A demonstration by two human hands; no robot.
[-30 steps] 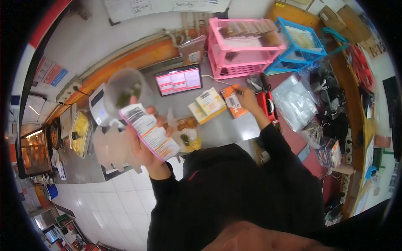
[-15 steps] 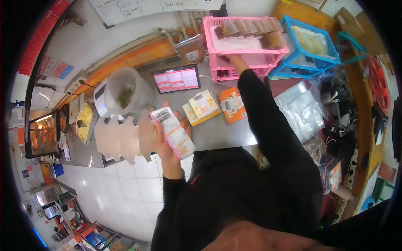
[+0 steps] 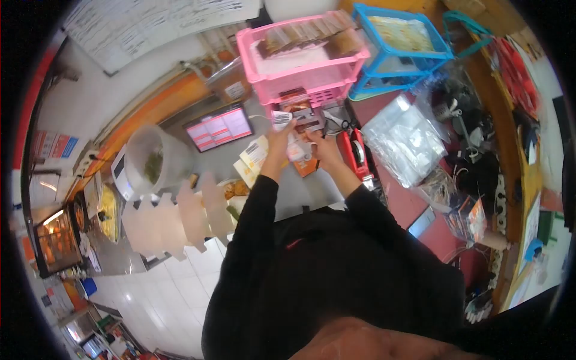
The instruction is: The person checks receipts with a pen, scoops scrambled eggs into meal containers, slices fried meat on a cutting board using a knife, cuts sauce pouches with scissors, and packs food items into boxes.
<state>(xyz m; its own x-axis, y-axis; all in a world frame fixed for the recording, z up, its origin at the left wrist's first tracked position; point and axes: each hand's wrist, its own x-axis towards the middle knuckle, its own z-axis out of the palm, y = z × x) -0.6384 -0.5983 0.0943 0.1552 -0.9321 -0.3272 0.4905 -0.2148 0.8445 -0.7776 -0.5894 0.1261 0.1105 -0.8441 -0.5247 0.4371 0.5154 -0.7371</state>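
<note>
My left hand is closed on the printed paper slip, in front of the pink basket. To its right my right hand has its fingers closed on a dark brown printed packet. Slip and packet are close together, partly overlapping. Just below both hands lies an orange box on the metal counter. Left of my left hand are the yellow and white boxes, partly hidden by my forearm.
A tablet stands behind the boxes. At left are a clear tub and unfolded cartons. A red tape dispenser, plastic bags and a blue basket are on the right.
My left hand has carried the slip right, up to the pink basket. My right hand has come out of that basket's lower level with the dark packet. The view has shifted.
</note>
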